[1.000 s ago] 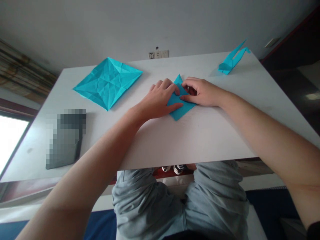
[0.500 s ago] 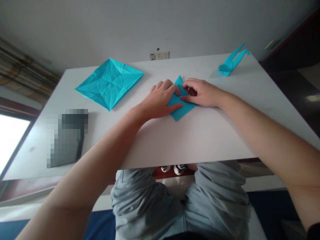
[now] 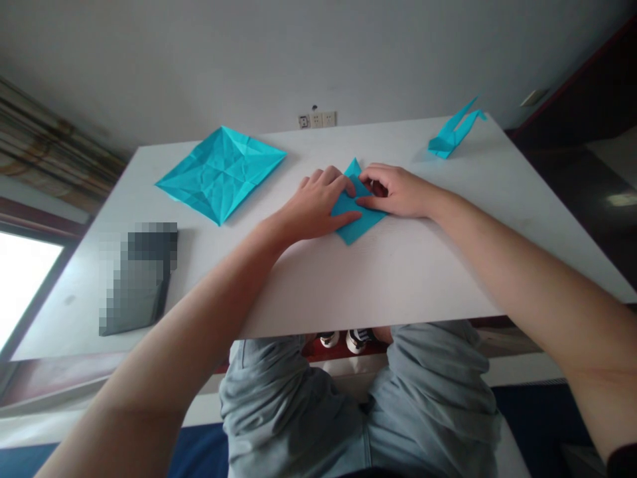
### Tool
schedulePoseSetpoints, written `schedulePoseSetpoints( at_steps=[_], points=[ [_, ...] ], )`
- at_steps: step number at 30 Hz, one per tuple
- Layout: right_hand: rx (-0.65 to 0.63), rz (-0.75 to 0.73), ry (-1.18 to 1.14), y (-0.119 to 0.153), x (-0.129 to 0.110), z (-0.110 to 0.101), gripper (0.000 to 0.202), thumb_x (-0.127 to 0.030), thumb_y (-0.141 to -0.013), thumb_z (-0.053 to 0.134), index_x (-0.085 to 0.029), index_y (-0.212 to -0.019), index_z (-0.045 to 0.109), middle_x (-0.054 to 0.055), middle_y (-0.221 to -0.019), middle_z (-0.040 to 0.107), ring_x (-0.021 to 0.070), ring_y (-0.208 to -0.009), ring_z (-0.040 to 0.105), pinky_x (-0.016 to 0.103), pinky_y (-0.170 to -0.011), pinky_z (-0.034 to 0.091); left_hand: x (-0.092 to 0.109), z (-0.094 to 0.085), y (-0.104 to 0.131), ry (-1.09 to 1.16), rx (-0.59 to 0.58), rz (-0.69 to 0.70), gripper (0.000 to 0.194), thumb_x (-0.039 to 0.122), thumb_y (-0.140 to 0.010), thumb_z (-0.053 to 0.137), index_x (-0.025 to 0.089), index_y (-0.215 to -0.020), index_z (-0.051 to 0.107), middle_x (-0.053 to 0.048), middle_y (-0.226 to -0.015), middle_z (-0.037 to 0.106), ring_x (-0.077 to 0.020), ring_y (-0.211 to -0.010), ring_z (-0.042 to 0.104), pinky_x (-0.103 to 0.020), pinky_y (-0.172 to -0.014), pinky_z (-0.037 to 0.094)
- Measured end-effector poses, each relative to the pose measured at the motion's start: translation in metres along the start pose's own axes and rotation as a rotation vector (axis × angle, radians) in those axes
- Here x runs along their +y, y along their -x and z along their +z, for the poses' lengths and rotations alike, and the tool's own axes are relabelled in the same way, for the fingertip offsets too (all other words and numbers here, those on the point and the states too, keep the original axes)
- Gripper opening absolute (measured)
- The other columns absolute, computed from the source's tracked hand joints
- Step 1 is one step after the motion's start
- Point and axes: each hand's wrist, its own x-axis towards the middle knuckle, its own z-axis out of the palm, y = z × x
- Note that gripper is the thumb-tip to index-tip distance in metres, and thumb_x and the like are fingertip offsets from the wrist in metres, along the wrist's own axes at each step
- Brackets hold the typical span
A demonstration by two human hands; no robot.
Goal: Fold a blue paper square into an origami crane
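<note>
On the white table, a folded blue sheet of origami paper point(image 3: 352, 229) lies in a kite-like diamond, one point towards me and another away. My left hand point(image 3: 318, 202) holds its left side down, thumb stretched across the paper and index finger bent onto it. From the right, my right hand point(image 3: 398, 191) grips the paper's right part, its thumb on top and the other fingers curled near the upper right edge. Both hands cover the paper's middle and side corners. Whether a flap is pinched under the right fingers is hidden.
Left of my hands lies an unfolded, creased blue sheet point(image 3: 221, 174). A folded blue paper crane point(image 3: 450, 138) stands at the back right. A dark flat device point(image 3: 142, 282), partly pixelated, rests at the left of the table point(image 3: 388, 285). Wall sockets point(image 3: 317, 120) are behind.
The whole view has shifted slightly as the head moved. Both hands keep nearly the same hold on the folded paper, which shows no visible new fold.
</note>
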Motion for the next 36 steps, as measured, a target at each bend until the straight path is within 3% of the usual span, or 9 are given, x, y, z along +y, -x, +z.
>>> schedulePoseSetpoints(
  at_steps=[15,27,36],
  points=[
    [0.009,-0.028,-0.016,0.0,0.0,0.0,0.034,-0.027,-0.096,0.093,-0.026,-0.091,0.059,-0.001,-0.093,0.056,0.0204,-0.083,0.049,0.038,-0.079,0.039,-0.002,0.0,-0.001,-0.029,-0.008,0.011,0.043,0.05,-0.113,0.075,0.022,-0.145,0.068,-0.022,-0.161,0.068,-0.0485,-0.151,0.067,-0.071,-0.134,0.051],
    [0.007,-0.03,-0.024,-0.001,0.006,0.0,0.034,-0.036,-0.095,0.096,-0.027,-0.097,0.063,-0.001,-0.093,0.058,0.021,-0.083,0.051,0.038,-0.079,0.04,-0.002,0.001,-0.001,0.019,0.0,-0.033,0.055,0.054,-0.109,0.075,0.019,-0.149,0.062,-0.024,-0.157,0.069,-0.0496,-0.15,0.068,-0.069,-0.133,0.051],
    [0.012,-0.006,-0.046,-0.001,-0.001,0.0,0.033,-0.037,-0.092,0.096,-0.028,-0.096,0.064,-0.001,-0.091,0.059,0.0214,-0.083,0.052,0.038,-0.077,0.042,-0.011,0.009,-0.002,0.043,0.071,-0.006,0.067,0.053,-0.104,0.079,0.019,-0.158,0.058,-0.026,-0.158,0.071,-0.0497,-0.146,0.071,-0.072,-0.128,0.055]
  ],
)
